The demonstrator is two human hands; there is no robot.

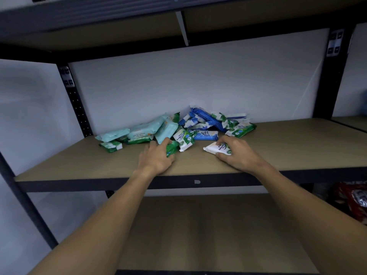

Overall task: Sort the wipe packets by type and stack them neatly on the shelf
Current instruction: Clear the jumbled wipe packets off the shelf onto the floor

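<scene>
Nearest the camera, two bare forearms reach up and forward over the lower shelf board [198,225], which lies in shadow. At the far right edge, at about that level, sits a red bag [355,197], blurred and cut off by the frame.

Past the dark front rail [119,182], both hands rest on the middle shelf board [297,147]. The left hand [155,159] has its fingers curled round a dark green packet [172,148] at the near edge of the pile; the thumb seems to close on the packet's near side, though the hand hides most of the grip. The right hand [238,153] holds a white packet [215,148] that lies flat on the board, apart from the pile, with the fingers bent over its right end and the thumb pressed against its near edge.

Behind the hands the wipe packets lie unsorted in a loose heap against the back wall [198,76]. Pale teal packs [147,129] lean on one another at the left, with a small green packet [111,146] in front of them. A white-and-green packet [183,138] and a blue packet [205,135] lie in the middle, just beyond the hands. Further back, dark blue packets [204,118] are piled up, and more green-and-white packets [241,129] lie at the right end.

A perforated black upright [77,102] stands at the left, and the upper shelf [99,36] spans the top.
</scene>
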